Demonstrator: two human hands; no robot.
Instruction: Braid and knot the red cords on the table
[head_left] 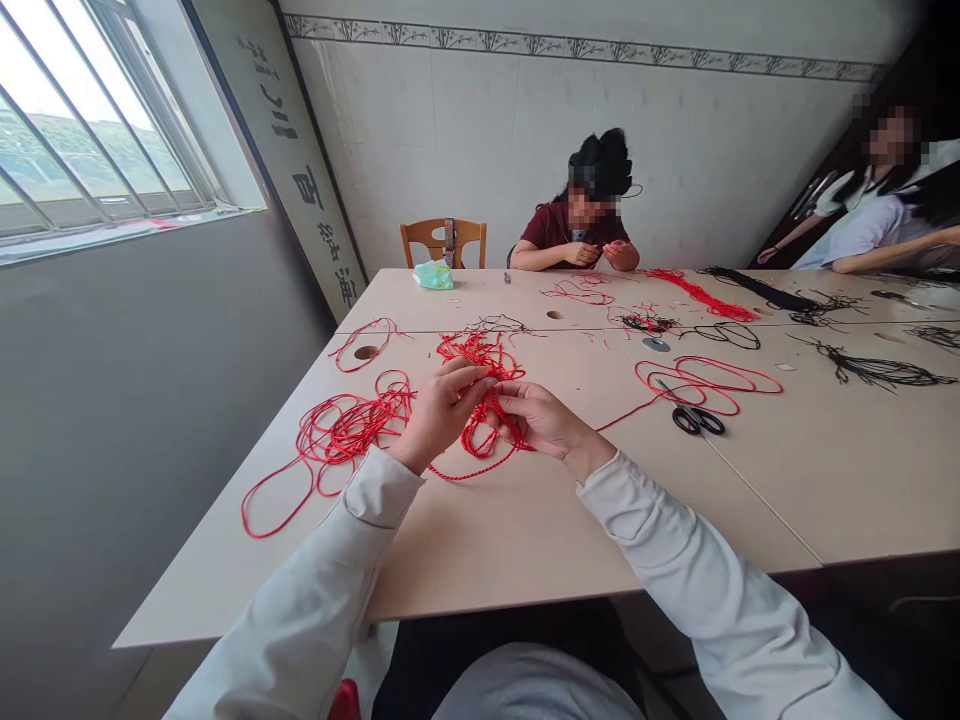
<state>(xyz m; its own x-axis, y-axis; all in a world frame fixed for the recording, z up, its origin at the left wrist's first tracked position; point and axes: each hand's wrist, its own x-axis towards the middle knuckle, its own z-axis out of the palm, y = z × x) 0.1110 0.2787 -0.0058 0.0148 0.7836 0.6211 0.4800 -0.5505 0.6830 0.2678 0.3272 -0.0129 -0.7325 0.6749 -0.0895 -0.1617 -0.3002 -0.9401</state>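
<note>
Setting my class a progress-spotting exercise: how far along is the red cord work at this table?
Apparently done: a thick twisted red cord lies at the table's far side. In hand: the left hand and right hand grip a knotted bunch of red cord. Left: loose red loops lie beside the left hand, and further red loops lie near the black-handled scissors. Exactly how much remains is hard to tell.
</note>
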